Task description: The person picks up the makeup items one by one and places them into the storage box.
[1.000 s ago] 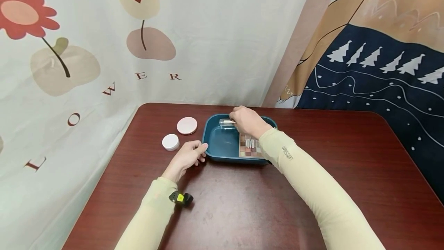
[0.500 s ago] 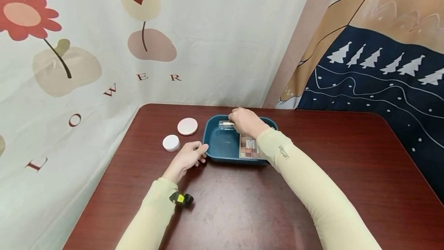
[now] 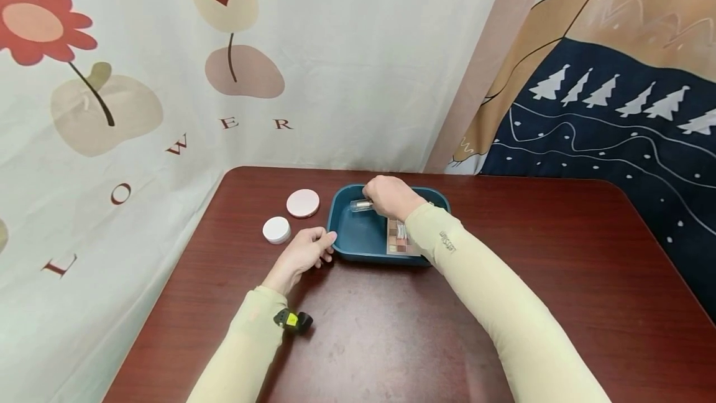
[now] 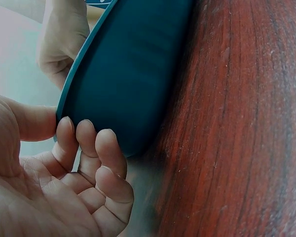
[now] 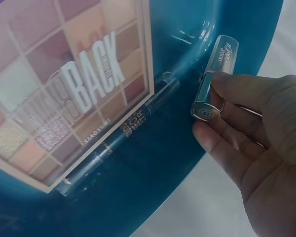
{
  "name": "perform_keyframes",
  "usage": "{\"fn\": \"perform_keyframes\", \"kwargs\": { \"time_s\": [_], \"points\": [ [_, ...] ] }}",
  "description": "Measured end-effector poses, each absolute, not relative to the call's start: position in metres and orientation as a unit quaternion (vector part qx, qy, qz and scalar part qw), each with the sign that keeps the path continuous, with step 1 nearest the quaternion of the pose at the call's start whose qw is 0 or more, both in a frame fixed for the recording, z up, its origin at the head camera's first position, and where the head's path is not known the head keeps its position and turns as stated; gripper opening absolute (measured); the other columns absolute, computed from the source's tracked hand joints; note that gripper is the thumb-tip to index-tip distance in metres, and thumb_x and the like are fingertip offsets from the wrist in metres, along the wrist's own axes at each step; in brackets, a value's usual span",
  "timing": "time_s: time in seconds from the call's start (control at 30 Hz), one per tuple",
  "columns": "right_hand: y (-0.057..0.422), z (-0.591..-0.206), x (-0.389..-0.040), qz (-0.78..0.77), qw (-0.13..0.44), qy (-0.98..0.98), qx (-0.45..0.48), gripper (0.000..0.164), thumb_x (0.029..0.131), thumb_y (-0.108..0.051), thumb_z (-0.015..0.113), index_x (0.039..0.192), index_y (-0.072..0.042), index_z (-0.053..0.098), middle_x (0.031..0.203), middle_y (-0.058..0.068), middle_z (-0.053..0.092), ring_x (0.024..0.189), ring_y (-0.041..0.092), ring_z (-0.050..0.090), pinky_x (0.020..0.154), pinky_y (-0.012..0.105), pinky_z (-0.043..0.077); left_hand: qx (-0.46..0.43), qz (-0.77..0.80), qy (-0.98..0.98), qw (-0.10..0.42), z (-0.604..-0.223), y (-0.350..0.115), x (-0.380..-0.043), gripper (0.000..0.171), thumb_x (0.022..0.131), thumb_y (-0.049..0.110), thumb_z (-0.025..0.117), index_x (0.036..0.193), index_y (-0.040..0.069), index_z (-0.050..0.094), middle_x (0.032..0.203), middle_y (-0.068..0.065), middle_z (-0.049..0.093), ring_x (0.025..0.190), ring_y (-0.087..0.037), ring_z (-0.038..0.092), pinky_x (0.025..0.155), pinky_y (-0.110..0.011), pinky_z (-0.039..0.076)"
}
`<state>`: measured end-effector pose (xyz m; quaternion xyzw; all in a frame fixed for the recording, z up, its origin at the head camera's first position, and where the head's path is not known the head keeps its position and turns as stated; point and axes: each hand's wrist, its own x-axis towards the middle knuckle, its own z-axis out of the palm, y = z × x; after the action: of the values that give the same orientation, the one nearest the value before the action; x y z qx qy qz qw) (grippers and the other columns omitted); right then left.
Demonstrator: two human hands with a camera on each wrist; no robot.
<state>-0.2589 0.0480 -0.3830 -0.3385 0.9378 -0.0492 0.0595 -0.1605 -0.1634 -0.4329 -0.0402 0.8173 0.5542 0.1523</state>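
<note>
A blue-green tray [image 3: 358,236] rests on the table, its front left corner pinched at the rim between the thumb and forefinger of my left hand [image 3: 304,250]. In the left wrist view, the other fingers of that hand curl beside the tray wall [image 4: 128,74]. Inside the tray, my right hand [image 3: 391,196] holds a lipstick [image 5: 222,53] with a clear cap between thumb and fingers, near the tray's far wall. An eyeshadow palette [image 5: 89,84] marked "BACK" lies in the tray, partly under my right forearm in the head view. Along its edge is a slim clear tube [image 5: 119,134].
Left of the tray, a white round jar [image 3: 276,229] and a flat pale-pink round case [image 3: 302,203] sit on the dark red-brown table [image 3: 369,334]. Printed curtains [image 3: 358,79] hang right behind the table's far edge.
My right hand has shifted slightly left and nearer along the tray with the lipstick, which is now a little more tilted. The left hand keeps its place at the rim.
</note>
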Motion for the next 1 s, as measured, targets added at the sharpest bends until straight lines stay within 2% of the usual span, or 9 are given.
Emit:
{"fn": "perform_keyframes", "kwargs": {
  "time_s": [0.23, 0.63, 0.9, 1.0],
  "points": [
    [0.040, -0.386, -0.261, -0.033, 0.066, 0.940, -0.332, 0.014, 0.100, -0.003, 0.065, 0.092, -0.009, 0.076, 0.084, 0.006, 0.071, 0.073, 0.016, 0.059, 0.074, 0.031, 0.054, -0.040, 0.557, 0.815, 0.154, -0.434, -0.164, -0.160, 0.037, 0.106, 0.018, 0.057, 0.071, 0.007, 0.053, 0.079, -0.005, 0.062, 0.066, -0.016, 0.059, 0.056, -0.028, 0.044],
    [0.033, -0.387, -0.260, -0.008, 0.090, 0.935, -0.342, 0.019, 0.103, -0.003, 0.059, 0.093, -0.009, 0.074, 0.079, 0.006, 0.066, 0.071, 0.015, 0.056, 0.072, 0.029, 0.053, -0.038, 0.555, 0.817, 0.153, -0.434, -0.164, -0.161, 0.037, 0.106, 0.018, 0.057, 0.071, 0.008, 0.052, 0.079, -0.005, 0.062, 0.067, -0.015, 0.061, 0.057, -0.027, 0.044],
    [0.032, -0.389, -0.257, 0.039, 0.113, 0.935, -0.334, 0.016, 0.105, -0.004, 0.057, 0.103, -0.007, 0.073, 0.092, 0.009, 0.069, 0.077, 0.016, 0.059, 0.077, 0.030, 0.056, -0.032, 0.555, 0.817, 0.154, -0.435, -0.164, -0.161, 0.037, 0.106, 0.017, 0.056, 0.071, 0.007, 0.052, 0.078, -0.005, 0.061, 0.066, -0.015, 0.061, 0.056, -0.027, 0.044],
    [0.032, -0.390, -0.257, 0.045, 0.118, 0.936, -0.330, 0.016, 0.104, -0.004, 0.057, 0.103, -0.007, 0.072, 0.092, 0.010, 0.069, 0.077, 0.017, 0.060, 0.077, 0.030, 0.057, -0.034, 0.553, 0.818, 0.154, -0.435, -0.164, -0.161, 0.037, 0.106, 0.017, 0.056, 0.071, 0.007, 0.052, 0.078, -0.005, 0.061, 0.066, -0.015, 0.060, 0.057, -0.027, 0.044]
  ]
}}
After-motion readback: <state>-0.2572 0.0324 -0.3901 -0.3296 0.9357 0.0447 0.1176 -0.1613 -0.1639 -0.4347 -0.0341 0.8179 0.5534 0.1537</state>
